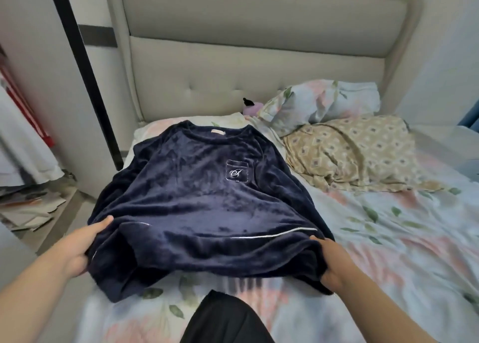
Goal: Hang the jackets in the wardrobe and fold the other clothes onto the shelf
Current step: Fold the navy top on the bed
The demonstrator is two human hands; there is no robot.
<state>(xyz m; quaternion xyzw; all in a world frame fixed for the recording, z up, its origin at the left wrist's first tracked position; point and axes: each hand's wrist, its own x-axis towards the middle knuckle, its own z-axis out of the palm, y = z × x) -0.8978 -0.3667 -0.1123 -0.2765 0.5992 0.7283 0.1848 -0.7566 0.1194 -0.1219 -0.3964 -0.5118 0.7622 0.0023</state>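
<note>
Navy fleece top (197, 200): flat on bed (388, 239), front up, chest pocket w/ monogram. Left hand (85, 247) grips hem corner; right hand (334, 262) grips opp. corner, fingers prob. tucked under. Patterned garment (355, 151) beside pillow (321, 101).

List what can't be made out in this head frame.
All head view.
- Left hand and right hand: fingers hidden under the hem of the navy top.
- Pocket monogram: too small to read.
- Purple object: mostly behind the floral pillow.
- Black cloth: cut off by the bottom edge.
- Hanging clothes: cut off by the left edge.
</note>
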